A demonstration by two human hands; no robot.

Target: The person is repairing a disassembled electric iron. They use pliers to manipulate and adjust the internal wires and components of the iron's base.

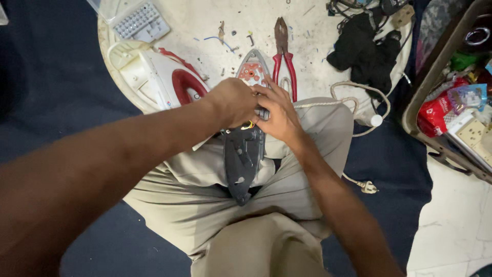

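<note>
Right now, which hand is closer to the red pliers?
Right. The right hand sits just below the pliers, its fingers close to the handles. The left hand is farther away, beside the right hand on the iron base.

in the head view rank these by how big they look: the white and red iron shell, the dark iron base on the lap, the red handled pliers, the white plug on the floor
1. white and red iron shell
2. dark iron base, close to the shell in apparent size and nearer the camera, so unsure
3. red handled pliers
4. white plug, clearly smallest
</note>
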